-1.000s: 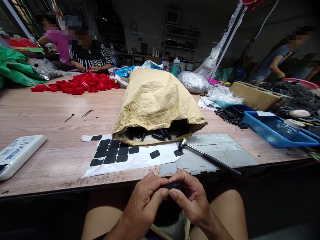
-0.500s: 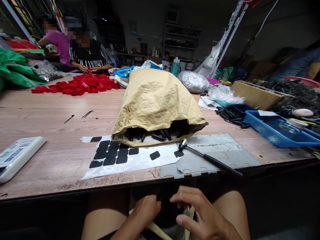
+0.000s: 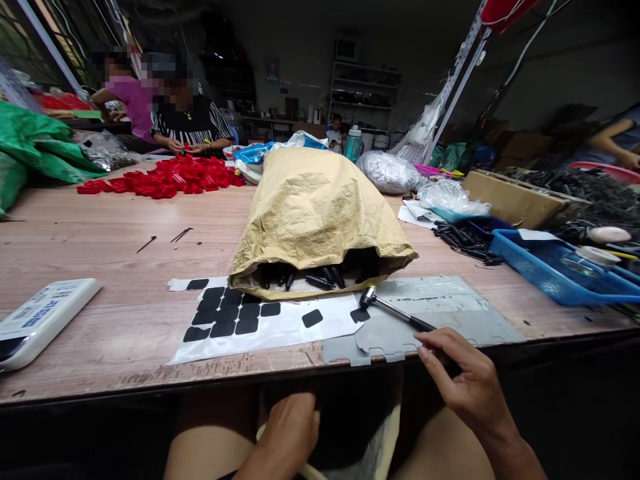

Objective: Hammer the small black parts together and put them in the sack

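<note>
My left hand (image 3: 293, 427) is closed at the near left rim of an open sack (image 3: 393, 433) with pale yellow edges, which sits between my legs below the table edge. My right hand (image 3: 463, 377) is over the handle end of a small hammer (image 3: 397, 310), thumb and fingers somewhat apart; whether it touches the handle is hard to see. The hammer lies on a grey mat (image 3: 450, 307), its metal head toward the large tan paper sack (image 3: 320, 207). Black pen-like parts (image 3: 320, 281) show in that sack's mouth.
Black rounded-square stickers (image 3: 227, 313) lie on a white sheet. A white scale (image 3: 47, 320) stands left, a red pile of parts (image 3: 165, 177) behind. To the right are a blue tray (image 3: 550, 273) and loose black parts (image 3: 460, 243). Two people sit across the table.
My right hand has moved up and right, from the lap sack to the hammer handle. My left hand stays at the sack rim, and the lap sack's mouth shows wider.
</note>
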`<state>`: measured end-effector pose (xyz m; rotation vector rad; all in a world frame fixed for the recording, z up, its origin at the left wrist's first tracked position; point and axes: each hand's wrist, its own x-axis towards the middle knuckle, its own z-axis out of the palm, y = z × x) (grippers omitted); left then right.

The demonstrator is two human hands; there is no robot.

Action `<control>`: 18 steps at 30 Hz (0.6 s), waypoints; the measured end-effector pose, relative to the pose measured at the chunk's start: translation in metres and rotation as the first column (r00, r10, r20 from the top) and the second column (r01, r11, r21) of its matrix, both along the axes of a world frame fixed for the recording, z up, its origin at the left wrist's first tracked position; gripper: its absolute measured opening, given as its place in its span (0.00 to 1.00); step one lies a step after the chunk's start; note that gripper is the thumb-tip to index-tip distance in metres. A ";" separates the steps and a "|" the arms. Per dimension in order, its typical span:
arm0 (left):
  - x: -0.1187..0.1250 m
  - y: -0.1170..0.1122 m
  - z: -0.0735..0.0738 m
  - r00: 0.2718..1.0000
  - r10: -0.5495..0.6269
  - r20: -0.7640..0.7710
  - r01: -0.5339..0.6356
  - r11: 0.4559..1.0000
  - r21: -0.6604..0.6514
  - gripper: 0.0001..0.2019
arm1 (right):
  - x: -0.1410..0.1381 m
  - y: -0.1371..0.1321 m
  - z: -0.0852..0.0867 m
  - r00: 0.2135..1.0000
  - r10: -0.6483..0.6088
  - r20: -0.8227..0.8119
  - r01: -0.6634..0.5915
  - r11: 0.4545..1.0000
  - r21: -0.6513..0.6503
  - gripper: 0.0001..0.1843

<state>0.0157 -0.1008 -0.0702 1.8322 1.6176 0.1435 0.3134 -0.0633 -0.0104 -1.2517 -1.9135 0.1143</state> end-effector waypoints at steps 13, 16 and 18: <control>-0.025 0.146 0.098 0.896 0.412 -0.165 -0.225 0.741 0.632 0.15 | -0.009 0.044 -0.016 0.836 -0.408 0.367 0.384 0.913 0.139 0.14; -0.025 0.160 0.091 0.874 0.435 -0.216 -0.215 0.746 0.630 0.13 | -0.009 0.044 -0.017 0.841 -0.409 0.354 0.388 0.912 0.132 0.14; -0.025 0.155 0.092 0.873 0.431 -0.230 -0.215 0.762 0.611 0.12 | -0.007 0.044 -0.017 0.859 -0.388 0.334 0.378 0.921 0.098 0.13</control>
